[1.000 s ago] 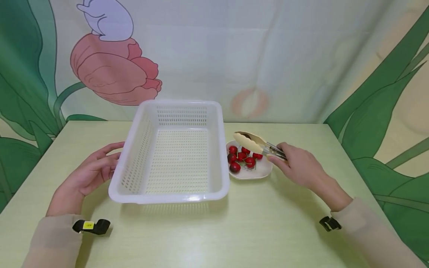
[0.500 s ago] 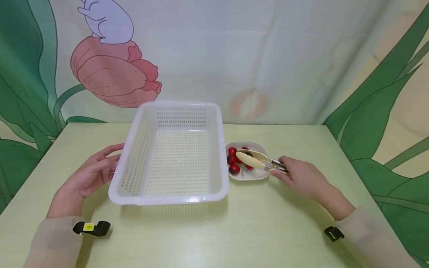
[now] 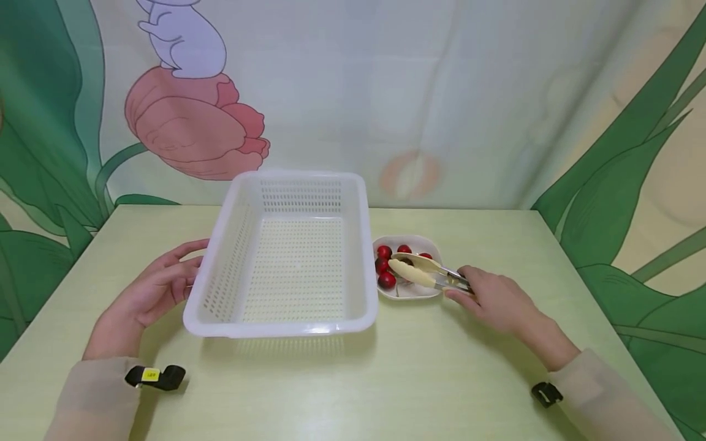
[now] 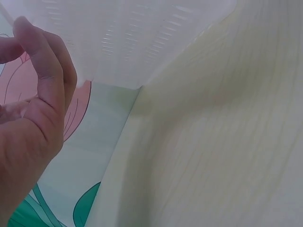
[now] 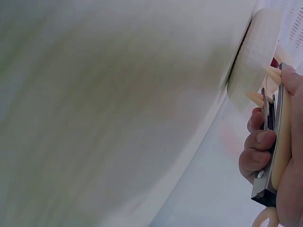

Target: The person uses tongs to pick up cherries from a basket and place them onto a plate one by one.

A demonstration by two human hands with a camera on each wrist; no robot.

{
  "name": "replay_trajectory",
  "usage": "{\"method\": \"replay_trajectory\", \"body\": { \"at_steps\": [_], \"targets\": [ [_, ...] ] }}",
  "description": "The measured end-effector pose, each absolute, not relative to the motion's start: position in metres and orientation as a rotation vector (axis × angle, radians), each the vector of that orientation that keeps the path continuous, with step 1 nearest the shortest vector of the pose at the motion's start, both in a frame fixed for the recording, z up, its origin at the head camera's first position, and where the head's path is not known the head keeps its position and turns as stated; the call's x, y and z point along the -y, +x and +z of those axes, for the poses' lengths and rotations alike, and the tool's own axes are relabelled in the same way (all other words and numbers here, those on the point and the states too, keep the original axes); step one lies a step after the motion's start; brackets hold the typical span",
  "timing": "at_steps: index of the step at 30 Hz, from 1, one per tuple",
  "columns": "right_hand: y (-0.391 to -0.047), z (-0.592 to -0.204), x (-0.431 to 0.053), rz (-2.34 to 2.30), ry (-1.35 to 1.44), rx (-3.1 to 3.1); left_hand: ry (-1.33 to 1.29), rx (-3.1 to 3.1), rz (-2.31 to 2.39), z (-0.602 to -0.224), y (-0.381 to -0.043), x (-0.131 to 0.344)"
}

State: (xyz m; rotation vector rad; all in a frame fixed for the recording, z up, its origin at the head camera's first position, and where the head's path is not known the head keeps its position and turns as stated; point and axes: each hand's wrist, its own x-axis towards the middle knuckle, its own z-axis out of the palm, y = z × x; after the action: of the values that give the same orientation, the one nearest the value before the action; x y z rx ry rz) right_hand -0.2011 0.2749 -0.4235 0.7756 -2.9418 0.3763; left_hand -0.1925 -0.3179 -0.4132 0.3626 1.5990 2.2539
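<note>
In the head view, my right hand (image 3: 499,300) grips metal food tongs (image 3: 455,280) with cream tips. The tips reach over a small white dish (image 3: 416,293) of red cherries (image 3: 387,280), and a dark cherry shows between them; whether they squeeze it I cannot tell. My left hand (image 3: 157,288) is at the left side of a white plastic basket (image 3: 369,257), fingers loosely bent against its outer wall. The left wrist view has the left hand (image 4: 40,90) beside the basket wall (image 4: 128,42). In the right wrist view, fingers wrap the tongs (image 5: 279,142).
The basket takes up the middle of the pale table (image 3: 441,380), with the dish close at its right. Behind the table hangs a printed curtain (image 3: 309,92) with a flower and leaves. Both wrists wear black straps (image 3: 160,376).
The tongs have come down from above the back of the dish to among the cherries, their tips nearer together. The left hand stays at the basket. The head view has shifted slightly.
</note>
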Motion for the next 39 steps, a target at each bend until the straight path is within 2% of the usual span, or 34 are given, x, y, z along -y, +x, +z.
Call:
{"method": "replay_trajectory", "body": {
  "at_steps": [13, 27, 39],
  "targets": [
    [-0.199, -0.422, -0.281, 0.464, 0.692, 2.977, 0.309, -1.649, 2.237, -0.420, -0.192, 0.317],
    [-0.208, -0.414, -0.288, 0.839, 0.266, 2.937, 0.318, -1.658, 2.233, -0.420, -0.192, 0.318],
    [-0.224, -0.422, -0.294, 0.974, 0.160, 3.019, 0.346, -1.690, 2.238, -0.418, -0.191, 0.320]
  ]
}}
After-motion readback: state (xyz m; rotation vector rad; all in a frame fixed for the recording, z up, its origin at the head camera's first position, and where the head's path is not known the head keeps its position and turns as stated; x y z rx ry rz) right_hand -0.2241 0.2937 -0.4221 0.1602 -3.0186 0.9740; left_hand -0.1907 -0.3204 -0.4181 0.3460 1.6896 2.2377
